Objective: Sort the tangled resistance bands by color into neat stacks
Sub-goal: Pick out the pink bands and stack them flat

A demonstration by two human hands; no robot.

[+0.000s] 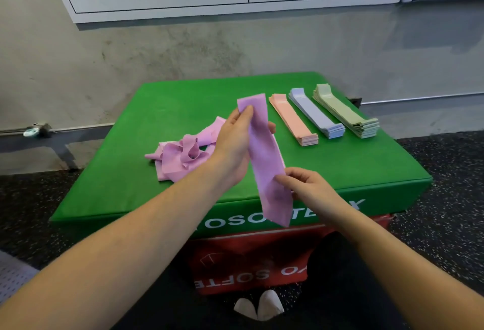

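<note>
Purple band [264, 157] is held stretched above the worktop [125, 172] front edge, pinched by left hand [233, 143] at top, right hand [306, 185] lower. Purple tangle [180, 154] lies left; pink stack [293, 120], blue stack [317, 113], green stack [345, 112] are lined near right edge.

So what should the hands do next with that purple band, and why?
Probably lay the purple band, held flat by the left hand and right hand, on the green mat left of the pink stack. Pink, blue and green stacks exist, but purple has none, only the tangled pile.
</note>
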